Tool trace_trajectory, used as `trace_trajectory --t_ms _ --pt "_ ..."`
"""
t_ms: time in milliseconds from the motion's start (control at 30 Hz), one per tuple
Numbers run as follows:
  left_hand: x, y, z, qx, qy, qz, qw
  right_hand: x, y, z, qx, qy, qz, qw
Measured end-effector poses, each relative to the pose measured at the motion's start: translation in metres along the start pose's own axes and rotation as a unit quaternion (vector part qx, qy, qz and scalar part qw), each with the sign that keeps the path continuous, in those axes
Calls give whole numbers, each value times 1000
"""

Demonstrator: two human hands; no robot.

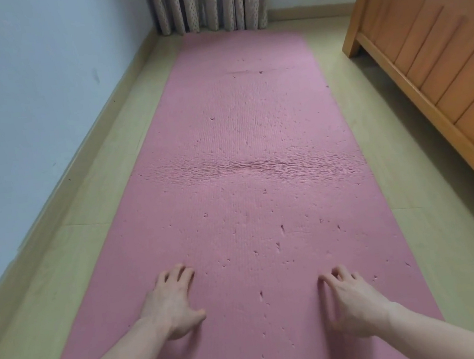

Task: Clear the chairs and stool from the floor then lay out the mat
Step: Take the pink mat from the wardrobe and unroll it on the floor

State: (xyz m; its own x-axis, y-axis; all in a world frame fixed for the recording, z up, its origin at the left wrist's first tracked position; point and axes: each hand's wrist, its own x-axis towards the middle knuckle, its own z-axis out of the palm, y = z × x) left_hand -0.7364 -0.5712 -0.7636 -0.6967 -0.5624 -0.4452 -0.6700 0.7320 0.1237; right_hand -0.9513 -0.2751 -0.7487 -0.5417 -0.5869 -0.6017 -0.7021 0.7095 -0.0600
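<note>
The pink foam mat (259,176) lies unrolled on the pale floor (96,256). It runs lengthwise from the person toward the far wall, and its far end reaches almost under the patterned curtain (208,2). The mat is mostly flat. A wrinkled crease crosses it about in the middle, a thinner fold line shows nearer the far end, and many small dents and nicks are spread over the surface.

Both bare hands are on the near part of the mat, well apart from each other. The left hand (174,301) is palm down, with the fingers spread and a little curled, so that the fingertips (181,271) press on the foam and the thumb points toward the middle of the mat. The right hand (354,302) is also palm down, with the fingers bent and spread; its fingertips touch the mat surface. Neither hand grips anything; they only rest on the mat. Both forearms come in from the bottom edge of the view.

On the left side, a strip of floor separates the mat from the light blue wall (26,100) and its beige baseboard (80,174). On the right side, a wider strip of floor lies between the mat and a wooden bed frame (431,66) with slatted panels, which stands along the right edge of the view.
</note>
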Motion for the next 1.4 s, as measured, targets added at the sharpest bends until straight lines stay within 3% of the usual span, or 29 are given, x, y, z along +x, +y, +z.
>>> trace_trajectory --t_ms 267,567,800,867,967,1033,1133,1267,1400 --pt "12 17 -11 100 -14 -7 995 12 3 -3 -18 -32 13 999" --pt "-14 27 -3 175 -67 1 982 -35 16 34 -7 -50 1 999" --pt "-28 37 -2 128 -224 -12 966 -68 13 60 -4 -74 9 997" --pt "-31 33 -1 126 -201 1 972 -67 11 57 -2 -94 8 996" --pt "-28 26 2 121 -14 89 989 -64 7 43 -20 -101 12 995" --pt "-22 23 5 74 37 104 991 -57 1 38 -24 -50 10 998" --pt "-21 20 13 31 -21 38 999 -42 -12 39 2 53 -6 999" --pt "-33 12 33 92 -118 28 988 -32 -29 51 -3 -28 -12 1000" --pt "-33 15 41 120 -140 39 982 -38 -28 66 -19 -44 -6 999"
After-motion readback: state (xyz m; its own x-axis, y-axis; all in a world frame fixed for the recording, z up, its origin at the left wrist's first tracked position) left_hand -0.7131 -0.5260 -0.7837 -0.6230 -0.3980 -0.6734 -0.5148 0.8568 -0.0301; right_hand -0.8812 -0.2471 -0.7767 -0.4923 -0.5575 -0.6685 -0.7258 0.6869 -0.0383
